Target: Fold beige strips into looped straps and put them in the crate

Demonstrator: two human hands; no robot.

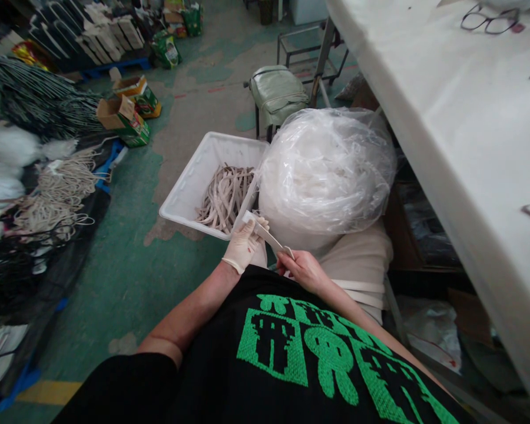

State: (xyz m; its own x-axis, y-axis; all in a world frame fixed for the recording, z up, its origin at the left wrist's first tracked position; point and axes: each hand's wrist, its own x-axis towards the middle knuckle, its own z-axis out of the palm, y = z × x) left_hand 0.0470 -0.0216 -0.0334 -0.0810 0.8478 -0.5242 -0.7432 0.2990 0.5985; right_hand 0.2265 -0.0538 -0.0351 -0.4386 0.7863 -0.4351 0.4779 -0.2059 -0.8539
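Note:
A flat white strip (269, 237) runs between my two hands, just in front of my body. My left hand (242, 244), in a pale thin glove, is closed on the strip's far end. The near end, folded over, is pinched in my bare right hand (302, 270). Just beyond my left hand stands a white plastic bin (188, 179), with a tangled heap of beige strips (225, 197) inside. A large roll wrapped in clear plastic (322, 176) sits right of the bin, above folded beige cloth (357, 265).
A white-covered table (450, 118) runs along the right, with eyeglasses (489, 20) on it. Beyond the roll is a stool with a green wrapped cushion (277, 91). Open cartons (123, 121) and bundles of cords (57, 191) lie on the left. Plastic bags (428, 327) sit under the table.

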